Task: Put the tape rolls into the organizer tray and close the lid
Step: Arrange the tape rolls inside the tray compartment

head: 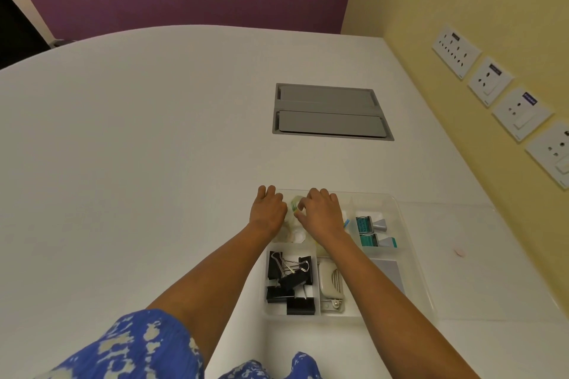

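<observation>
Clear tape roll (295,204) sits pinched between my left hand (268,211) and right hand (323,212) over the organizer tray (412,255) far-left compartment; more rolls (292,235) lie just behind my grip; lid (480,255) open beside, closing remains

Bare forearms; blue garment (129,348) with pale blotches.

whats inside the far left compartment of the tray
Clear tape rolls lie at its near end. The left hand and right hand cover the far part, with a pale greenish roll partly showing between them.
</observation>
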`<state>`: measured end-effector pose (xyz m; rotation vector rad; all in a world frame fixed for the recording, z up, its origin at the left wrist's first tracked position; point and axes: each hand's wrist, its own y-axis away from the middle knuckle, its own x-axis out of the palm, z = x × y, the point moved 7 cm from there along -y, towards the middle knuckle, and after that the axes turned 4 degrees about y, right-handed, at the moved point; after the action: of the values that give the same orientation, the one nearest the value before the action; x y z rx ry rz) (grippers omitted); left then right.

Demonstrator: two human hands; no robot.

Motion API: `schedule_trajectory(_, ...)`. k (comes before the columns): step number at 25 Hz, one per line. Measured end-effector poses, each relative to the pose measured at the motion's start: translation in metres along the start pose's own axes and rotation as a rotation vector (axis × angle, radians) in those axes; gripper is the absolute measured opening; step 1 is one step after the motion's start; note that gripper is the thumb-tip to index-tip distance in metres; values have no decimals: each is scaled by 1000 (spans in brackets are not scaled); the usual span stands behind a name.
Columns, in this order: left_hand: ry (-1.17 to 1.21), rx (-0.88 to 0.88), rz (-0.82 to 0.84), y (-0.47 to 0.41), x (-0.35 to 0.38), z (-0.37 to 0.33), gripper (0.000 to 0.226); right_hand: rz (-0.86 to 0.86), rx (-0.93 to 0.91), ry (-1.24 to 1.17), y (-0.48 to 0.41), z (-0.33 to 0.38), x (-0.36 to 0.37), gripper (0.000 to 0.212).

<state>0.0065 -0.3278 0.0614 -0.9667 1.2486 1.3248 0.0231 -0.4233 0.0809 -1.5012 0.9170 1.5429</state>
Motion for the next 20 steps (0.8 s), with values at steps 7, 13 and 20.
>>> schedule_trajectory(7,9,-26,-2,-7,-4,4,36,-5,-13,20,6,-1,-6,29)
schedule_trajectory(13,-15,1,2,-6,-1,1,31,100,-87,261,10,15,2,27)
schedule_trajectory(20,3,-1,-12,-4,1,5,33,199,-94,416,9,22,11,28)
